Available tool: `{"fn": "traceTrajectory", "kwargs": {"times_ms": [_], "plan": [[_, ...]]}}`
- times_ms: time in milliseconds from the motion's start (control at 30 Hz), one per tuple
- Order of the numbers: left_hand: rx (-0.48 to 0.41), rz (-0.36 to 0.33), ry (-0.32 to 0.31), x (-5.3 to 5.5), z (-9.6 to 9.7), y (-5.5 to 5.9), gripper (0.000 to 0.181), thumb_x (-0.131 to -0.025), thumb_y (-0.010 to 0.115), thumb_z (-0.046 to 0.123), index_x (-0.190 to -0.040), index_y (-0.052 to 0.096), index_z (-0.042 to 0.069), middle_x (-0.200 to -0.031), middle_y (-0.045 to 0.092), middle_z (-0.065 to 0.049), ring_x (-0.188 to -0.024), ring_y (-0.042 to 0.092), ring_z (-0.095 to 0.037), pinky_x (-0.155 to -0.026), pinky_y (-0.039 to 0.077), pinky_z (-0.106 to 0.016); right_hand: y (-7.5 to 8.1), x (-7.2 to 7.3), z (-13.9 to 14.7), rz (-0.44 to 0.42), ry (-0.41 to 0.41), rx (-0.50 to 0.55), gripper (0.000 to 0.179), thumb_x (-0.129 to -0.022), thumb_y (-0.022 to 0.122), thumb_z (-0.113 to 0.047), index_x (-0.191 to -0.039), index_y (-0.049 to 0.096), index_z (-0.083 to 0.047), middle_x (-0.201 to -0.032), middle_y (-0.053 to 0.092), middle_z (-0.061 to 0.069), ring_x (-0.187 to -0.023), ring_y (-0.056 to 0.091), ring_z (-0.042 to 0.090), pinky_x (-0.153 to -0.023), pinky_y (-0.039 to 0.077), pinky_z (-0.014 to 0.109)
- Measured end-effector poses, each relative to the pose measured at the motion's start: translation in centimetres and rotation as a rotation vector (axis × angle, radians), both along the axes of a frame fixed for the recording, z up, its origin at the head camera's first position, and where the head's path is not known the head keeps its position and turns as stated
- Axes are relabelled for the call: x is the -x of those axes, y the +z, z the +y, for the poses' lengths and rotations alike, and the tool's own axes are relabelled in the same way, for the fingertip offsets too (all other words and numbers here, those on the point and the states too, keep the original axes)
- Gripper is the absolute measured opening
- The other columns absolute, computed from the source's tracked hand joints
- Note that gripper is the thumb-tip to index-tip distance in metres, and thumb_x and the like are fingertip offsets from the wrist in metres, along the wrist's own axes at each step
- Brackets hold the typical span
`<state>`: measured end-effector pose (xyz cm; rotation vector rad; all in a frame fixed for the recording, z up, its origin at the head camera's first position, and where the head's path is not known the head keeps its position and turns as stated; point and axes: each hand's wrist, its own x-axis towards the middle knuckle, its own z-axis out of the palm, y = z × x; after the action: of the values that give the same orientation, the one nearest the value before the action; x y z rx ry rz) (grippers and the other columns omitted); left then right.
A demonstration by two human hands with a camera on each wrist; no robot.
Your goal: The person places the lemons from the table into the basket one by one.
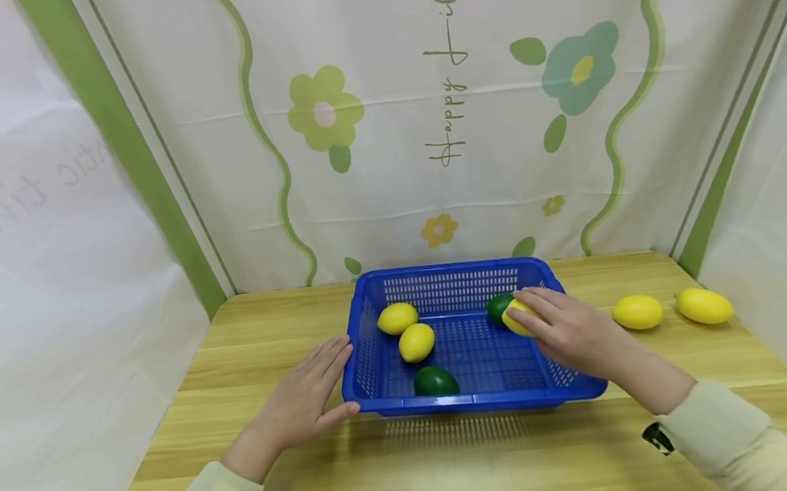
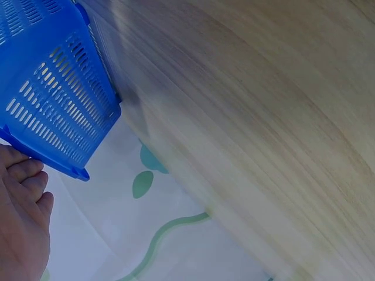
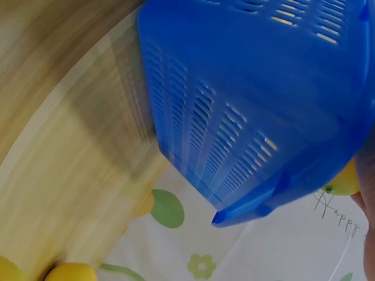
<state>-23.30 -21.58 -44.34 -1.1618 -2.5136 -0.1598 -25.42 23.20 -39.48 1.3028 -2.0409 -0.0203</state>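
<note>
A blue plastic basket (image 1: 469, 396) with slotted walls stands on the wooden table. My left hand (image 1: 311, 397) touches its left rim with fingers extended and the thumb spread near the front corner. Over the basket's right side, my right hand (image 1: 579, 335) holds a yellow lemon (image 1: 521, 318) between thumb and fingers. Just behind that lemon is a green lemon-shaped fruit (image 1: 498, 309). Inside on the left are two more lemons, one farther back (image 1: 398, 319) and one nearer (image 1: 417, 343). Another green fruit (image 1: 436, 382) lies by the front wall. In the right wrist view, the held lemon (image 3: 344, 180) shows partly beyond the rim.
On the table to the right of the basket lie two lemons, one nearer it (image 1: 638, 312) and one farther right (image 1: 704, 306). A patterned curtain (image 1: 393, 181) hangs behind the table (image 1: 244, 343), with white sheets at both sides.
</note>
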Motion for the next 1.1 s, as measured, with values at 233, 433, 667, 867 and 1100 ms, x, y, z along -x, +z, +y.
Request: {"fn": "traceTrajectory", "kwargs": {"times_ms": [233,433,667,867,1100], "plan": [[0.014,-0.005,0.006,0.0,0.1,0.1,0.082,-0.099,0.034,0.06,-0.146,0.036,-0.008,-0.152,0.033,-0.022,-0.14,0.03,-0.033,-0.114,0.026,-0.045,-0.3,0.3,-0.4,-0.088,0.024,-0.007,0.037,-0.089,0.063,-0.01,-0.124,0.059,0.002,-0.12,0.059,0.025,-0.107,0.059,0.041,-0.084,0.054,0.052],[0.011,0.001,0.001,0.0,0.0,0.1,0.082,-0.1,0.033,0.059,-0.145,0.036,-0.008,-0.151,0.034,-0.022,-0.14,0.031,-0.034,-0.114,0.028,-0.046,-0.6,0.4,-0.6,-0.203,-0.015,-0.036,0.063,-0.069,0.079,-0.005,-0.127,0.056,0.001,-0.122,0.056,0.023,-0.11,0.057,0.038,-0.089,0.053,0.05],[0.023,-0.012,0.014,0.0,0.0,0.0,0.082,-0.099,0.034,0.06,-0.146,0.035,-0.008,-0.152,0.033,-0.022,-0.141,0.03,-0.033,-0.115,0.026,-0.045,-0.7,0.3,-1.1,-0.271,-0.056,-0.016,0.065,-0.068,0.084,-0.007,-0.126,0.056,0.002,-0.121,0.058,0.022,-0.109,0.058,0.036,-0.087,0.054,0.048],[0.025,-0.015,0.013,-0.1,0.0,0.1,0.082,-0.099,0.035,0.059,-0.146,0.035,-0.008,-0.152,0.033,-0.022,-0.141,0.03,-0.033,-0.115,0.026,-0.045,-0.5,0.1,-1.5,-0.361,-0.121,-0.021,0.061,-0.074,0.083,-0.014,-0.127,0.057,0.002,-0.12,0.061,0.02,-0.106,0.061,0.033,-0.088,0.054,0.045],[0.021,-0.011,0.011,-0.1,0.0,0.2,0.082,-0.1,0.034,0.059,-0.146,0.035,-0.008,-0.152,0.033,-0.022,-0.141,0.03,-0.033,-0.115,0.026,-0.045,-0.5,-0.2,-1.6,-0.427,-0.186,-0.045,0.061,-0.075,0.083,-0.018,-0.127,0.057,0.002,-0.118,0.062,0.017,-0.101,0.063,0.031,-0.085,0.055,0.044]]}}
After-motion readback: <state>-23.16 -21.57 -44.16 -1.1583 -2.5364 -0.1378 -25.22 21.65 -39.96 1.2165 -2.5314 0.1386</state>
